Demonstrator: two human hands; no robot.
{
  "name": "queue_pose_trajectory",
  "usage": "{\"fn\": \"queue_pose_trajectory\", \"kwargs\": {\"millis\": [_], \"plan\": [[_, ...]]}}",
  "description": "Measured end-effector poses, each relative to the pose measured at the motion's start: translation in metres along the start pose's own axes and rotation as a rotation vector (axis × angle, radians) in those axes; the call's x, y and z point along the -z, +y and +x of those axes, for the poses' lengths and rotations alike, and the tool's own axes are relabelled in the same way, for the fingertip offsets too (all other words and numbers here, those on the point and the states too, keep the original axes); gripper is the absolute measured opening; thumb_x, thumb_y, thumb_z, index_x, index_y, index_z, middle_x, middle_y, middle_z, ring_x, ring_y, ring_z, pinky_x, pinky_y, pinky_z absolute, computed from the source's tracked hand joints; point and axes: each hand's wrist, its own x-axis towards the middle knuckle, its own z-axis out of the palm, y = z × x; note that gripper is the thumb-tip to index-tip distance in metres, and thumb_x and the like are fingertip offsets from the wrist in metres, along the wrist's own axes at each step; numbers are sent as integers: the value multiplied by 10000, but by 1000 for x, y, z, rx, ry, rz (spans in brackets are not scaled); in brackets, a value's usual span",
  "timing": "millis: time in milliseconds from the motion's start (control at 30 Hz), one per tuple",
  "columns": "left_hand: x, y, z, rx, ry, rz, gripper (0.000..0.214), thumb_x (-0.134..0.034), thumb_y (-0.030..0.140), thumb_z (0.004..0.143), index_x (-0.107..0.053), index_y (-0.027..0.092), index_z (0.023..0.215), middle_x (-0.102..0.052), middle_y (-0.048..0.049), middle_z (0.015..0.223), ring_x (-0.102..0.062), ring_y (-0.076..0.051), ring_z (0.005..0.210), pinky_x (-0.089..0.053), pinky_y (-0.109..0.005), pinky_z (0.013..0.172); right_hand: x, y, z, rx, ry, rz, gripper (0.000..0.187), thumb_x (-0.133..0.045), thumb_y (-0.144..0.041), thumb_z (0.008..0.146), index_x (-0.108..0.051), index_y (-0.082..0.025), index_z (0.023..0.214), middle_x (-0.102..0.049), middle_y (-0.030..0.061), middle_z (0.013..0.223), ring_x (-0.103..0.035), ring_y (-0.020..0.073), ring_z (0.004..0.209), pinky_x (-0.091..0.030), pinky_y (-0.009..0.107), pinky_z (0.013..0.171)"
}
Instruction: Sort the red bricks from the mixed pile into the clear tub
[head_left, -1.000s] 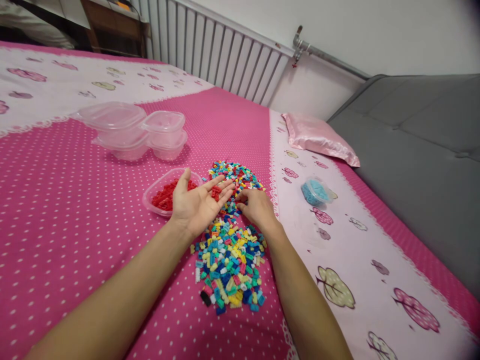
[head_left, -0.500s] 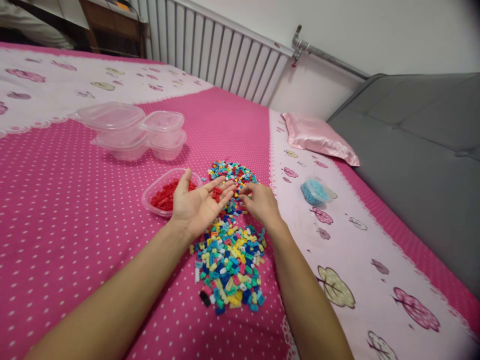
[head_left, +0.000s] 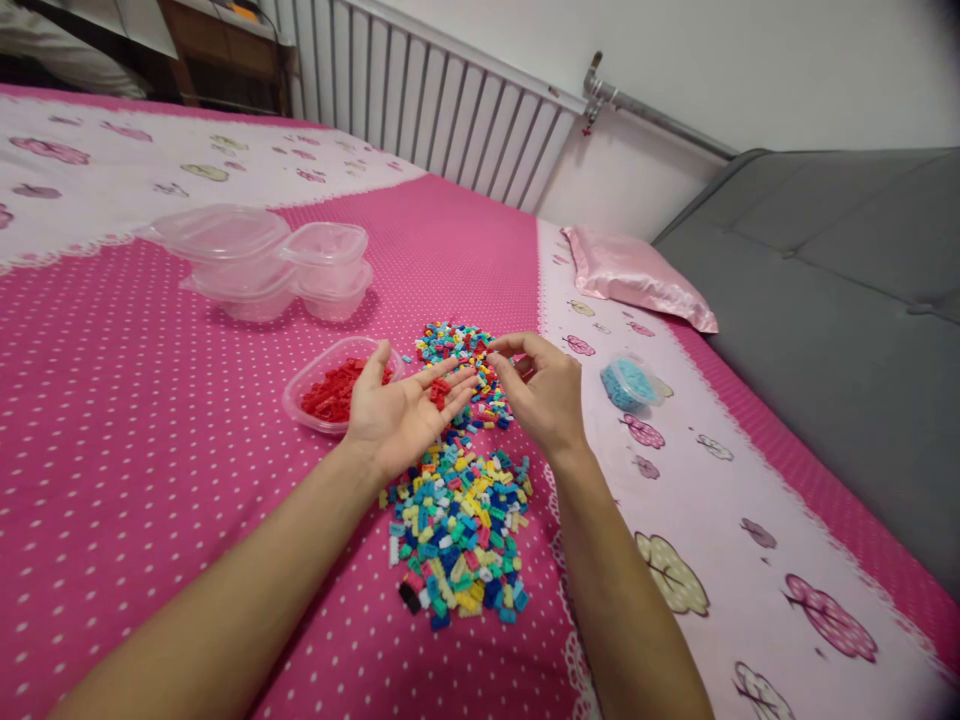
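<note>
Both hands, the left hand (head_left: 394, 412) and the right hand (head_left: 546, 398), are bare. The left shows 4 slim, tapering fingers (head_left: 435, 373) and 1 thumb (head_left: 373, 365); some right fingers are partly hidden. Behind the fingers come narrow, bare wrists, and farther back 2 smooth, bare forearms (head_left: 247, 570) broaden away from the fingertips.

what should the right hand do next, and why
Perhaps pick more red from the mixed pile: some red shows there near the right hand, and the left hand lies open, bearing red bricks, near a tub of red ones.
</note>
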Motion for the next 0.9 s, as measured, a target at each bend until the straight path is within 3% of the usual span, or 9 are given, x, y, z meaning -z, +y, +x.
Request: {"fn": "queue_pose_trajectory", "kwargs": {"millis": [200, 633, 900], "plan": [[4, 0, 2, 33, -30, 10, 824, -301, 617, 872, -350, -38, 1370, -583, -281, 1196, -598, -298, 1112, -490, -366, 926, 3, -10, -2, 71, 1, 9, 124, -557, -228, 834, -665, -189, 879, -696, 28, 841, -597, 117, 661, -471, 249, 614], [4, 0, 2, 54, -32, -38, 807, -314, 614, 874, -349, -18, 1375, -625, -237, 1128, -611, -287, 1089, -479, -370, 948, 0, -9, -2, 111, -20, 41, 150, -565, -183, 826, -676, -193, 926, -701, 22, 861, -620, 116, 695, -490, 253, 631], [2, 1, 1, 29, -23, 8, 823, -286, 624, 875, -357, -40, 1357, -585, -274, 1178, -597, -310, 1112, -489, -368, 937, -1, -2, -2, 2, 50, -22, 176, -543, -220, 825, -683, -190, 927, -709, 41, 865, -618, 135, 677, -498, 275, 652]]}}
